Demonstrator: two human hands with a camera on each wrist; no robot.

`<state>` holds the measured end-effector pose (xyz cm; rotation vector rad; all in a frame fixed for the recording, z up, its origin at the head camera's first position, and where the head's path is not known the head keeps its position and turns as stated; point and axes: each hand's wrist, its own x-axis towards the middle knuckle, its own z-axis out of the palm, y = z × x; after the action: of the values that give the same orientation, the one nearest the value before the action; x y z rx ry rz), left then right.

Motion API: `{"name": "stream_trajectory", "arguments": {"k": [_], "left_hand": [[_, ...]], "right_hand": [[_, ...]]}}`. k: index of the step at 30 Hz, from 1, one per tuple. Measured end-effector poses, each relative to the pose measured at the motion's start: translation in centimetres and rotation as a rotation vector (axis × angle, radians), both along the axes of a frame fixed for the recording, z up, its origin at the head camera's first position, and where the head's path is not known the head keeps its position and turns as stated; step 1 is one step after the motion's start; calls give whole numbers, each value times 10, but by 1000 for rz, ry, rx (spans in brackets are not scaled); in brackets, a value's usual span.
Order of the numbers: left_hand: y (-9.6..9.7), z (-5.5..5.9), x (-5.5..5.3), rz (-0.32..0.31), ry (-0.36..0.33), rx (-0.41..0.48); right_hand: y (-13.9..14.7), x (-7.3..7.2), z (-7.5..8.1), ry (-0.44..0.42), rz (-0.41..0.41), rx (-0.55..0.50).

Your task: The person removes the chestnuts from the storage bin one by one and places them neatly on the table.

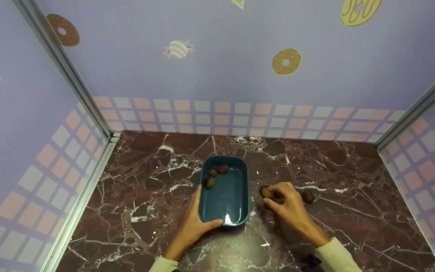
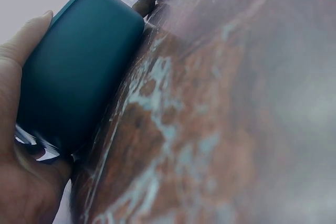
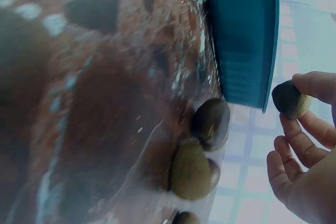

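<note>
A deep teal rectangular tray [image 1: 225,204] with rounded corners stands on the marble-patterned surface. Inside, three chestnuts [image 1: 210,183] lie towards its far left corner. My left hand [image 1: 196,223] grips the tray at its near left corner, thumb over the near rim and fingers along the left wall. Right of the tray, my right hand [image 1: 289,206] pinches a chestnut [image 3: 290,99] between thumb and fingertips; the right wrist view shows it raised off the surface. More chestnuts [image 3: 190,171] lie close by, partly hidden by the hand in the head view. One chestnut [image 1: 308,196] sits beyond the knuckles.
A dark red marble-patterned surface [image 1: 145,211] with white veins spreads around the tray. A lilac back wall [image 1: 225,75] with printed sweets and checks borders it, with side panels at left and right. Small pale crumbs dot the surface. A small dark object [image 1: 311,260] lies by the right sleeve.
</note>
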<state>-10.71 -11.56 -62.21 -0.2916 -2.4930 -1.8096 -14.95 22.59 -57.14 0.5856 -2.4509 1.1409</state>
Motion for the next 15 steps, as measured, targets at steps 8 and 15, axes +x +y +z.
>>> {"name": "stream_trajectory", "arguments": {"k": [8,15], "left_hand": [[0,-1,0,5,-10,7],[0,0,0,6,-3,8]], "right_hand": [[26,12,-7,8,-70,-15],[47,22,-11,-27,-166,-32]]}}
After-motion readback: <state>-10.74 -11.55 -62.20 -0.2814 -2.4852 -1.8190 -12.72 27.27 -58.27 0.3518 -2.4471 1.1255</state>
